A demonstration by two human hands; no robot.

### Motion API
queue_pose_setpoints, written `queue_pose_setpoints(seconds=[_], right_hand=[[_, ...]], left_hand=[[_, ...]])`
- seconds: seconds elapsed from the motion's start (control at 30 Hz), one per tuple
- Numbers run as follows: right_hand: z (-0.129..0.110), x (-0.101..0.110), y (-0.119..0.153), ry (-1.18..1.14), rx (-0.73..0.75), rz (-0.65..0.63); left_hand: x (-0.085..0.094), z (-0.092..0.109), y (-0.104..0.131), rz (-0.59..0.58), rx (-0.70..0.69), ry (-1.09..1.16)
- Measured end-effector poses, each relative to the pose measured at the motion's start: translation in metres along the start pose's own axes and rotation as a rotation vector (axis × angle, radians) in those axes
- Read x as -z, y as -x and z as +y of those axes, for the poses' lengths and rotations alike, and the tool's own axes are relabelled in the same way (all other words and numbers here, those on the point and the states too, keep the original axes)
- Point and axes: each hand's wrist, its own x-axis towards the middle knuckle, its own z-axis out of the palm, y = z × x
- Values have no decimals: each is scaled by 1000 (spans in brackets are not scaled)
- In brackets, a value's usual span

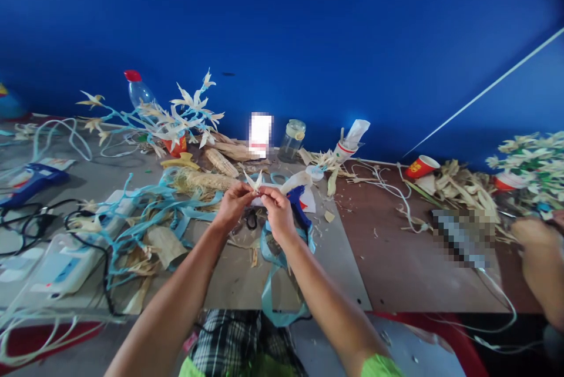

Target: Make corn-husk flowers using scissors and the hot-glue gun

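Husk flower (254, 181) pinched over cluttered table (352, 271) before blue wall (308, 30).

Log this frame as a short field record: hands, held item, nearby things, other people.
left hand: pinching one side of a small pale corn-husk flower
right hand: pinching the flower's other side, fingertips nearly meeting the left's
under hands: light blue ribbon strip, blue glue gun
left of hands: dried corn cob, branch of husk flowers on blue-wrapped stems
back: clear glass jar, red paper cup
surface: grey tabletop
other person: a hand at the right edge
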Motion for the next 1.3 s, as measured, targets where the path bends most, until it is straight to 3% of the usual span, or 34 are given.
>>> queue_pose_setpoints(seconds=[0.13,0.43,0.7,0.93,1.17,1.3], right_hand=[[1,0,3,-19,-28,21],[2,-8,10,-86,-180,78],[-1,-3,7,-22,-93,96],[-8,-1,9,-48,-138,9],[-12,9,-1,-163,-192,238],[-19,14,-4,-129,-215,116]], left_hand=[[-3,-1,0,51,-29,-95],[-4,-11,3,189,-175,-534],[-12,0,12,64,-335,-642],[-9,0,11,129,-264,-602],[-5,-4,8,128,-321,-595],[-5,-3,9,75,-441,-732]])
